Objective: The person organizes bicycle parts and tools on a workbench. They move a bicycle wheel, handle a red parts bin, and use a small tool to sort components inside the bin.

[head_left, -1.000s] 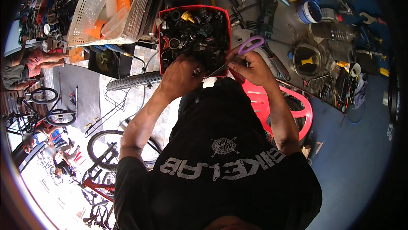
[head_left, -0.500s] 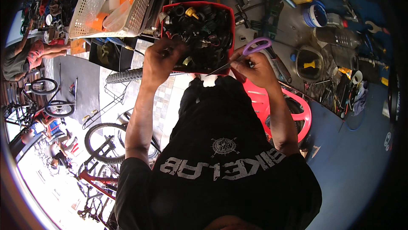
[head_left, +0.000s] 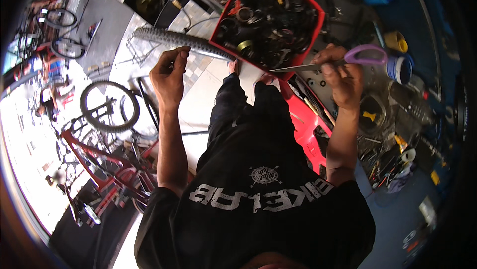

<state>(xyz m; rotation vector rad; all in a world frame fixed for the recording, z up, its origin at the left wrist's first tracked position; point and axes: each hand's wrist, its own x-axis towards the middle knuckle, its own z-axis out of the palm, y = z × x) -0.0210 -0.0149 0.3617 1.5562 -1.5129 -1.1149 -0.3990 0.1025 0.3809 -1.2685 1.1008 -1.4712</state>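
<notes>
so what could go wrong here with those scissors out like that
The right hand holds purple-handled scissors with the blades pointing at the red bin of small parts; a slip could jab it or spill pieces. The left hand is pinched shut near the tyre; anything small in it, which I cannot make out, could drop to the tiled floor.

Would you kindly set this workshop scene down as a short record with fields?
Left hand: left hand raised, fingertips pinched; anything held is too small to tell
Right hand: right hand grips purple-handled scissors, blades pointing at the bin
Bin: red bin full of dark small parts
Tyre: knobby tyre beside the bin
Lower left: red bicycle frame
</notes>
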